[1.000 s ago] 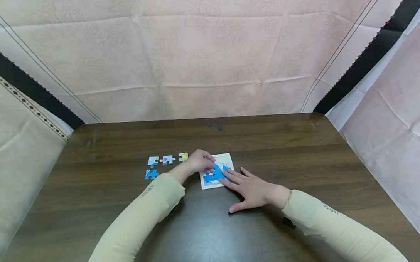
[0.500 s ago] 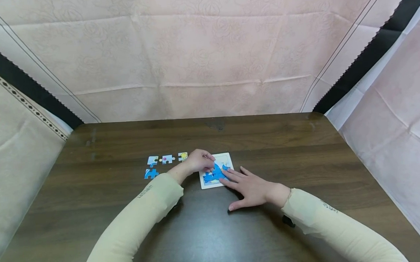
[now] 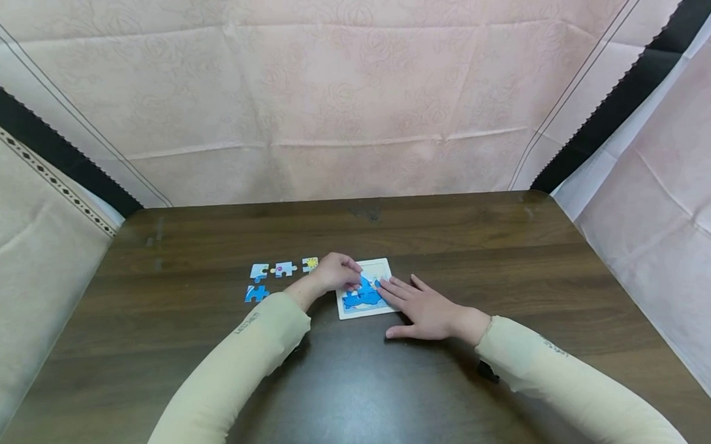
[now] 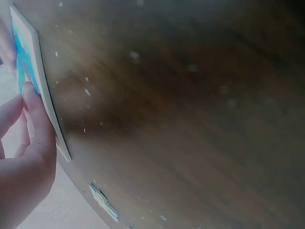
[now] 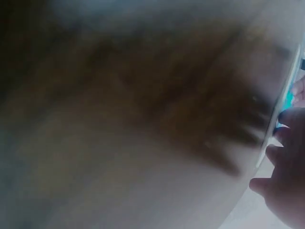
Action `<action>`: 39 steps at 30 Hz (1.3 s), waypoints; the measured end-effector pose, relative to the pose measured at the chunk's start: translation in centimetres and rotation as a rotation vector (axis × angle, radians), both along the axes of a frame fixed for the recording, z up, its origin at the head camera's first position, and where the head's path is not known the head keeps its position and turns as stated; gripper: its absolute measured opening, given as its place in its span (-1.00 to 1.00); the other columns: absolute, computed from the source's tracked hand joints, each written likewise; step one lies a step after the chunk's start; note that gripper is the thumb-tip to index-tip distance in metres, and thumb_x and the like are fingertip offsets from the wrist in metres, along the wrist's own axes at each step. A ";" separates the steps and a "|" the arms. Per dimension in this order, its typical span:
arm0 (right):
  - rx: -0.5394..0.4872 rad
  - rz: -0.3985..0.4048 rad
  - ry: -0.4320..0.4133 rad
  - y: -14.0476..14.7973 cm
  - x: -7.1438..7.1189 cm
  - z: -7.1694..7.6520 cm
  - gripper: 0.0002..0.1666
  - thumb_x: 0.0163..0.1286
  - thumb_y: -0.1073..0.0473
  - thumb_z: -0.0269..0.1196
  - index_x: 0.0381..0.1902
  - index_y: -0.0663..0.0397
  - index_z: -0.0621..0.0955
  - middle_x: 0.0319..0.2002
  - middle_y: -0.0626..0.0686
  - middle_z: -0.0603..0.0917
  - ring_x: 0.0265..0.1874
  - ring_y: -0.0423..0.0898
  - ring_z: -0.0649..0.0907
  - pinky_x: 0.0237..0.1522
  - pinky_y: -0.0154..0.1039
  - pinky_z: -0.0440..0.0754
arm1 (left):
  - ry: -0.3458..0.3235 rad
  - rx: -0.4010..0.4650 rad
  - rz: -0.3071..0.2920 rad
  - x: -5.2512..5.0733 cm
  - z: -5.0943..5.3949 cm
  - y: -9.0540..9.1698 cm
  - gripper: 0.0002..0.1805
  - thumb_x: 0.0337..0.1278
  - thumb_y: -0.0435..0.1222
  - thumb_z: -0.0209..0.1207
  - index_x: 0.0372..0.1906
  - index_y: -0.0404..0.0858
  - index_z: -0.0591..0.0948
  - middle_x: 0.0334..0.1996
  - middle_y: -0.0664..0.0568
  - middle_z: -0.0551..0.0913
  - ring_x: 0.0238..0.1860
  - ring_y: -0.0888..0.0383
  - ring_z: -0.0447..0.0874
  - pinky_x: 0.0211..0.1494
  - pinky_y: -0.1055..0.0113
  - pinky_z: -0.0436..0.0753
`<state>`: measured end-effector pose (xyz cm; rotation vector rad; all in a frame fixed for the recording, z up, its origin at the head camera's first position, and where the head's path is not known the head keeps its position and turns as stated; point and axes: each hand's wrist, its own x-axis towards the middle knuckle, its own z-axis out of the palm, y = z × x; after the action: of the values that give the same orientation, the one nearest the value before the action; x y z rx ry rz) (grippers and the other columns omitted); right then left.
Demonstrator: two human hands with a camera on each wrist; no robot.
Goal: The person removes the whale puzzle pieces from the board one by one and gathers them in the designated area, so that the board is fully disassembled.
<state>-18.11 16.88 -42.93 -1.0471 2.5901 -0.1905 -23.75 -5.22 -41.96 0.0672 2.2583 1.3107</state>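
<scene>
The left hand [image 3: 336,271] curls over the puzzle board [image 3: 376,268] and appears to pinch a blue piece [image 4: 20,81]; the right hand [image 3: 423,308], fingers outstretched, rests its tips on the board's right side. That right hand has just shifted back, uncovering more of the blue picture, which probably eases the fitting. Four loose pieces [image 3: 283,269] lie leftward; the counter [image 3: 361,385] leaves room rightward, its far edge well apart.

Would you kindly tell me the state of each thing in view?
Puzzle board: flat on the table, face up
Four loose pieces: face up, outside the board
Left hand: fingers curled, apparently pinching a blue piece
Right hand: fingers straight, over the board's right side
Backdrop: creased
</scene>
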 end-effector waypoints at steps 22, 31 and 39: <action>0.075 0.011 -0.031 -0.2 -0.1 0.9 0.06 0.21 -0.49 -0.02 0.48 -0.10 -0.02 0.51 -0.05 -0.09 0.49 -0.06 -0.07 0.45 0.17 -0.17 | 0.002 0.114 0.049 -0.9 1.1 -3.6 -0.70 0.19 -0.33 0.16 0.00 -0.36 0.55 -0.19 -0.17 0.67 -0.35 0.19 0.66 -0.07 0.29 0.68; 0.072 0.060 -0.037 0.1 0.8 1.1 0.03 0.21 -0.48 0.01 0.47 -0.14 0.02 0.51 -0.04 -0.09 0.49 -0.04 -0.06 0.45 0.18 -0.17 | -0.019 0.086 0.077 -0.5 2.1 -6.6 -0.67 0.22 -0.32 0.13 0.06 -0.36 0.51 -0.16 -0.16 0.62 -0.28 0.14 0.63 0.02 0.26 0.65; 0.055 0.077 -0.037 0.1 0.7 1.2 0.02 0.21 -0.47 0.02 0.47 -0.09 0.07 0.50 0.01 -0.04 0.48 0.00 -0.01 0.43 0.22 -0.13 | -0.018 0.093 0.049 -0.3 2.2 -8.9 -0.62 0.25 -0.30 0.12 0.10 -0.40 0.47 -0.12 -0.17 0.59 -0.23 0.13 0.64 -0.03 0.35 0.66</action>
<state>-17.37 16.98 -41.75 -1.1107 2.5020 -0.1176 -24.02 -14.17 -39.79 0.0337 2.1959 1.4364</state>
